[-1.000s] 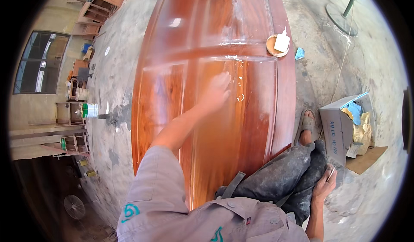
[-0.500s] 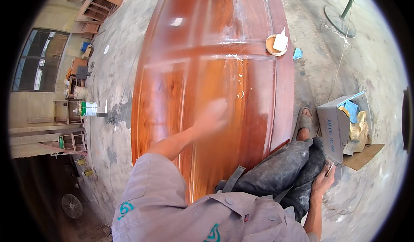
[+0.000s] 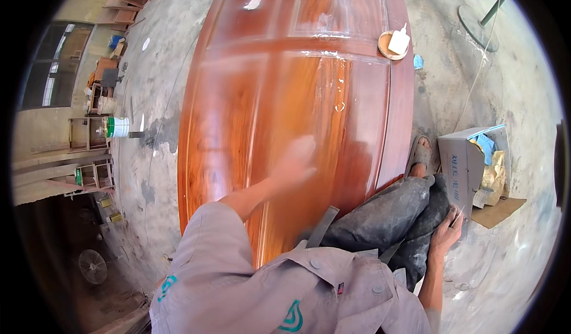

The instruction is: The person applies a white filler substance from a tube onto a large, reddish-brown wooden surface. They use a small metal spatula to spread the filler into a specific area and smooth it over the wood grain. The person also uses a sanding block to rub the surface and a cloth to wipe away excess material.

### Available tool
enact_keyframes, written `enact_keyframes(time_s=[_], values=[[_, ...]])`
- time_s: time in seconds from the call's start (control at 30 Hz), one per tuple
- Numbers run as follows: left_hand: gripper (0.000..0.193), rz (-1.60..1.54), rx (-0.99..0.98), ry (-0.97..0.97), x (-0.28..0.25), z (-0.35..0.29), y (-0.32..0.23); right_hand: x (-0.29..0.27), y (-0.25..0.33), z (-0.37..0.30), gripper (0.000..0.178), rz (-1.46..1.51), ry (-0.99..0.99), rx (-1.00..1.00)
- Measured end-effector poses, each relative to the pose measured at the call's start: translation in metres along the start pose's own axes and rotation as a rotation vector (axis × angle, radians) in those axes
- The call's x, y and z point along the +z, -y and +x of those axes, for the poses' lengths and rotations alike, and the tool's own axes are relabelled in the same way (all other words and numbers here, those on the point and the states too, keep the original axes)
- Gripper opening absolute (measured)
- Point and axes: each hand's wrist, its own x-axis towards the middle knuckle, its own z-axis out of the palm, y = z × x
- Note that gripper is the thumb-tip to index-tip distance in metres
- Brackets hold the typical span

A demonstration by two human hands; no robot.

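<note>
A large reddish-brown wooden door [image 3: 226,126] with raised mouldings lies in front of me. My left hand [image 3: 294,162] is over its middle panel, smeared by motion, so its fingers and anything under them cannot be made out. Small whitish drips [image 3: 339,106] mark the wood just beyond it. At my right side, by my dark, dusty trouser leg, my right hand [image 3: 447,233] is closed around a thin, pale, stick-like thing [image 3: 458,215]. On the door's right edge sits a shallow round dish [image 3: 383,44], with a white nozzle bottle [image 3: 399,42] in it.
To my right stands an open cardboard box [image 3: 461,170] with crumpled brown paper and blue scraps. Beyond it are a cable and a round-based stand [image 3: 476,27]. A white-and-green bucket [image 3: 119,127], small wooden frames and a fan [image 3: 93,267] stand on the left.
The view has shifted, so the dish and bottle sit higher and farther right in the picture. My left hand stays blurred over the same panel; my right hand has hardly moved.
</note>
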Motion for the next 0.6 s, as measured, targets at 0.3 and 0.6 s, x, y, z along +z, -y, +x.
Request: enact_keyframes(time_s=[0.3,0.6], values=[[0.075,0.029,-0.093,-0.215,-0.003,0.040,0.008,-0.001,0.005,-0.002,0.028,-0.021,0.050,0.016],[0.074,-0.081,-0.064,-0.006,-0.002,-0.061,-0.036,-0.004,-0.007,-0.009,0.027,-0.141,-0.012,-0.084]])
